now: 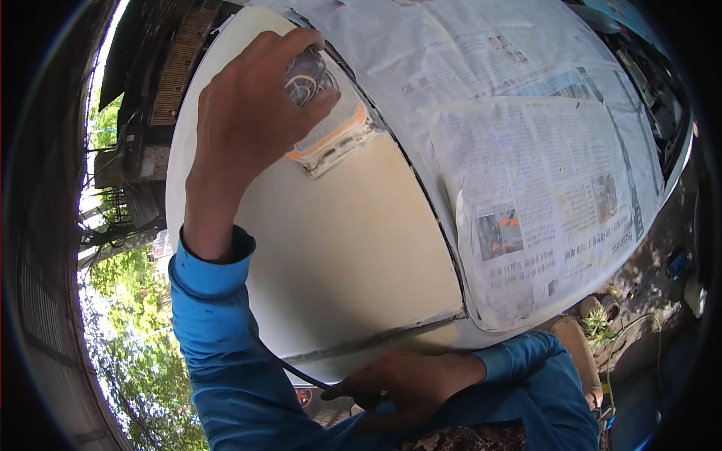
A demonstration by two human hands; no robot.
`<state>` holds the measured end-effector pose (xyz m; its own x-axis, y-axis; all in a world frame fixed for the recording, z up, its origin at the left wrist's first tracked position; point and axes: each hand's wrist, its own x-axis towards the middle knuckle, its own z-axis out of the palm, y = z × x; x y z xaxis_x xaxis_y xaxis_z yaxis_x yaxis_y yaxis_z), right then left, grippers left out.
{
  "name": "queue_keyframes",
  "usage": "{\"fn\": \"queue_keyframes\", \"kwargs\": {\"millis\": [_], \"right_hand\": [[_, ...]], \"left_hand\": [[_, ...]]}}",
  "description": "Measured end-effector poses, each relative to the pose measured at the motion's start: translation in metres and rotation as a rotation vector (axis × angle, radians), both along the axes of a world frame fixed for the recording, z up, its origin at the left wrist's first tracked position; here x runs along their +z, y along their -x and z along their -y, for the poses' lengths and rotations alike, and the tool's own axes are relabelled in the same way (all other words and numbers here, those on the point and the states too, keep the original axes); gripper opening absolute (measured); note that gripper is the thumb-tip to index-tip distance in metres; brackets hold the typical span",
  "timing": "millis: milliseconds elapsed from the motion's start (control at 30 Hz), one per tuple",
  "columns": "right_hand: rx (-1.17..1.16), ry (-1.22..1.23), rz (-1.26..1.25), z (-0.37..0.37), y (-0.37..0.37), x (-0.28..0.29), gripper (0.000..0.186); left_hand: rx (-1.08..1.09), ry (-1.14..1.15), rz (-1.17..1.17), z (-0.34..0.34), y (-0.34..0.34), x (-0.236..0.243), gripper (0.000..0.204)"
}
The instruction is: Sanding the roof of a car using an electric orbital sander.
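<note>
My left hand (pixel 256 98) is wrapped over the top of a dusty sander (pixel 331 135), whose rectangular base has an orange band. The sander's base rests on a cream-white car panel (pixel 353 240), near its far edge. Some of the tool's body is hidden by my fingers. Close to my body, below the panel's near edge, my right hand (pixel 410 383) is closed on a thin black hose (pixel 289 368). That hose runs up along my left sleeve, and its far end is hidden behind my arm.
Newspaper sheets (pixel 526 150) cover the curved car surface to the right, past a dark gap beside the panel. At the lower right, shoes (pixel 600 307), a small plant (pixel 598 327) and a thin hose (pixel 613 376) lie on the ground. A wooden structure (pixel 180 68) stands at the left.
</note>
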<state>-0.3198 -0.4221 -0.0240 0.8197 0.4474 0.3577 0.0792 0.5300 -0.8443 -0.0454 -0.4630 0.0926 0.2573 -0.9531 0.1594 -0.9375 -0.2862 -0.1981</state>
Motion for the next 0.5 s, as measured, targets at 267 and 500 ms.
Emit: {"fn": "queue_keyframes", "kwargs": {"millis": [267,500], "right_hand": [[-0.027,0.000,-0.032,0.001,0.000,0.002,0.054],[-0.522,0.299,0.240,-0.003,0.005,0.005,0.054]], "left_hand": [[0.022,-0.002,-0.036,-0.007,0.022,0.000,0.050],[-0.021,0.039,-0.008,-0.007,0.024,0.000,0.046]]}}
